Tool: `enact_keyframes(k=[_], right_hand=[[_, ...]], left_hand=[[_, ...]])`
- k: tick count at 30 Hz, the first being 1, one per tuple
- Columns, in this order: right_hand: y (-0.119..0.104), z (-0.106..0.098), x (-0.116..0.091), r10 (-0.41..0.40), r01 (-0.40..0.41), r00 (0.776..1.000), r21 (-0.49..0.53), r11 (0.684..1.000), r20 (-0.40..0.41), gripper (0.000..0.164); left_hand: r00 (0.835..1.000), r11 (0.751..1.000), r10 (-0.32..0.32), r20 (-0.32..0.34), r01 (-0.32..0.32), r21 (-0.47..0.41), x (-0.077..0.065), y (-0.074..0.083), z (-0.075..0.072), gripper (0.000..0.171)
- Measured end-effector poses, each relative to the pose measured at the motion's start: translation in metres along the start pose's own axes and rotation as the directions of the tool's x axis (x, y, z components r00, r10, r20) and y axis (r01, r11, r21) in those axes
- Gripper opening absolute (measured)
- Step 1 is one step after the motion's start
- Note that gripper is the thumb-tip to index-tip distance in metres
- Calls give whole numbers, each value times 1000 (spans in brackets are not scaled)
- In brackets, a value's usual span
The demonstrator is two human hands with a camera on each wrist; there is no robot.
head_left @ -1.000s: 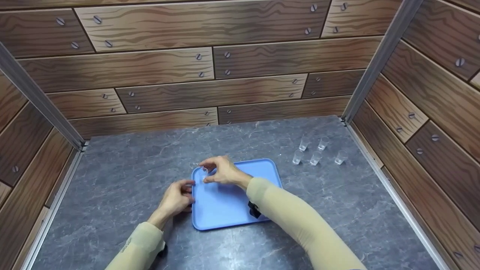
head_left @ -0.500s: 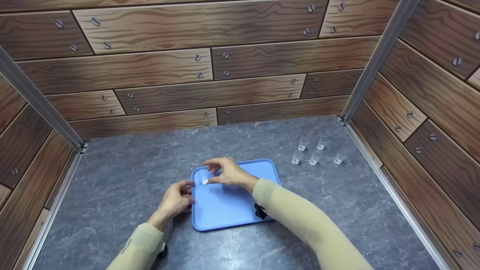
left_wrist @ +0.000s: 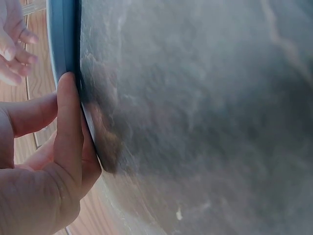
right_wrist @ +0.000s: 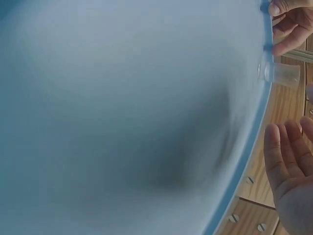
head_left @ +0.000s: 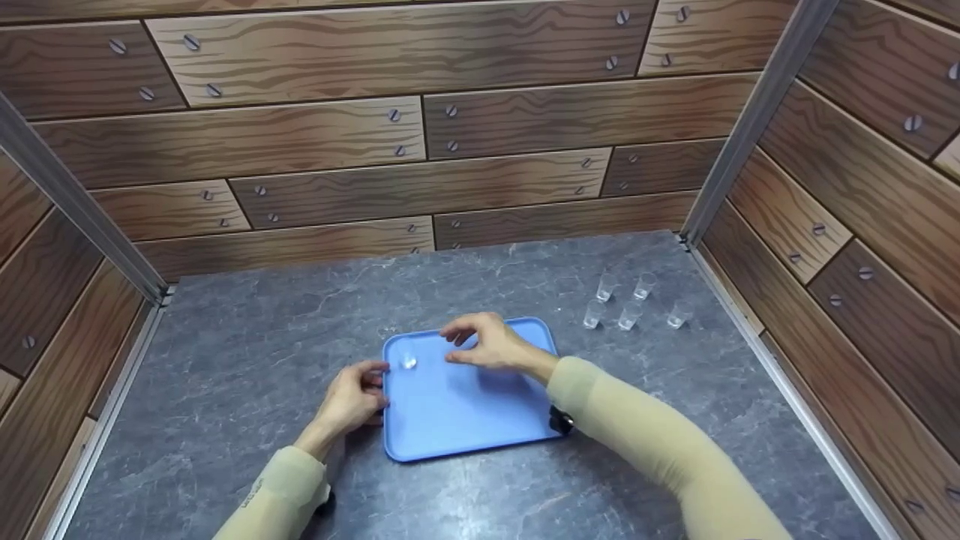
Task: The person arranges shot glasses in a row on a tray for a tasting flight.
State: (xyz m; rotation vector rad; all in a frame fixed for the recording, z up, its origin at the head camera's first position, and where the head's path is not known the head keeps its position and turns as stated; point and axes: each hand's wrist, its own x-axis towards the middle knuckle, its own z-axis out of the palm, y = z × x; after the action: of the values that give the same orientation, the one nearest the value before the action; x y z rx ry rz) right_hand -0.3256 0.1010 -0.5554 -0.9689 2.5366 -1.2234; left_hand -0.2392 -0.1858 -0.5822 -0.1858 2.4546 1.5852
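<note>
A small clear cup (head_left: 408, 360) stands upright near the far left corner of the blue tray (head_left: 457, 420). My right hand (head_left: 491, 345) is over the far part of the tray, to the right of that cup and apart from it, with thumb and fingers spread and nothing between them. My left hand (head_left: 351, 397) rests its fingertips and thumb against the tray's left edge. In the left wrist view its fingers (left_wrist: 68, 122) touch the blue rim (left_wrist: 63, 39) from the outer side. The right wrist view has the clear cup (right_wrist: 286, 74) close to the left hand (right_wrist: 293, 19).
Several more clear cups (head_left: 628, 316) stand in a loose group on the grey marbled table (head_left: 247, 337), right of the tray and toward the back. Wood-patterned walls (head_left: 330, 135) enclose the back and both sides, with metal rails at the corners.
My right hand has let go of the small clear cup and moved to the right, away from it. The cup stays standing on the tray. My left hand has kept its place at the edge.
</note>
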Motion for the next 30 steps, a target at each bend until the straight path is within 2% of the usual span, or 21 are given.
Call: enact_keyframes(k=[11,17,24,30], right_hand=[[1,-41,-34,-19,18,1000,-15,1000,-16,39],[12,-61,-57,-12,11,999,-24,1000,-33,38],[29,-88,-88,-9,7,995,-17,1000,-98,37],[43,-114,-112,40,-48,984,-44,998,-171,35]], left_hand=[[1000,1000,-5,-3,5,9,0,0,-1,64],[1000,1000,-3,-9,3,4,0,-1,-1,64],[1000,1000,-3,-11,3,3,0,-1,1,64],[1000,1000,16,1,-16,-15,0,0,0,65]])
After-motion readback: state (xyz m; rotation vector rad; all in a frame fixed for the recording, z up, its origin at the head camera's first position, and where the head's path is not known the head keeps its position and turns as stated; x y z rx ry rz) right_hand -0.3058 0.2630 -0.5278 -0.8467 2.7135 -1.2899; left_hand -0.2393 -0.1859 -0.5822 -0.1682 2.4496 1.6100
